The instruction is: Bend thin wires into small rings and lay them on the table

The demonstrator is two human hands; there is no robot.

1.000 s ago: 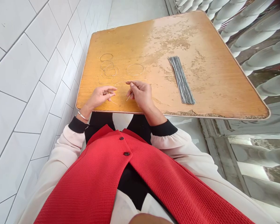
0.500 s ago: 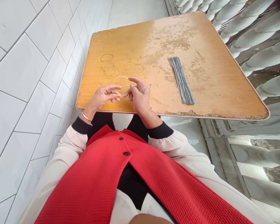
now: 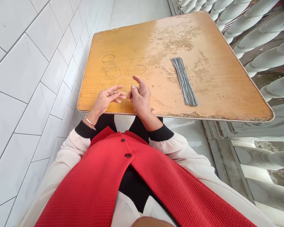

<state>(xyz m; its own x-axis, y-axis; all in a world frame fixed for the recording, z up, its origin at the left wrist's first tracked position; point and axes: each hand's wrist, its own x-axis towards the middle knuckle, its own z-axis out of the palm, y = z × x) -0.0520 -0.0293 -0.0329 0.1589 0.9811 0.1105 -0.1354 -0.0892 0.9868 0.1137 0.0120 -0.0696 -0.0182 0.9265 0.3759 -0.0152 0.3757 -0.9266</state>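
Worn counter (image 3: pixel 161 41) lies beneath the left hand (image 3: pixel 106 98) and right hand (image 3: pixel 141 97), both pinched on one curved wire (image 3: pixel 123 76) between them. Rings (image 3: pixel 111 69) lie beyond both; a grey bundle (image 3: pixel 184 82) to their right.

1 L hand (image 3: pixel 103 101) & 1 R hand (image 3: pixel 141 97), w/ 1 bent wire (image 3: pixel 123 77) btwn them. On 1 table (image 3: pixel 123 41): 1 wire bundle (image 3: pixel 184 82), 1 separate loop (image 3: pixel 137 65) & approx. 4–5 other loops (image 3: pixel 108 54), too thin & overlapped for an exact no. Also 2 btns (image 3: pixel 128 155), 1 bracelet (image 3: pixel 89 121).
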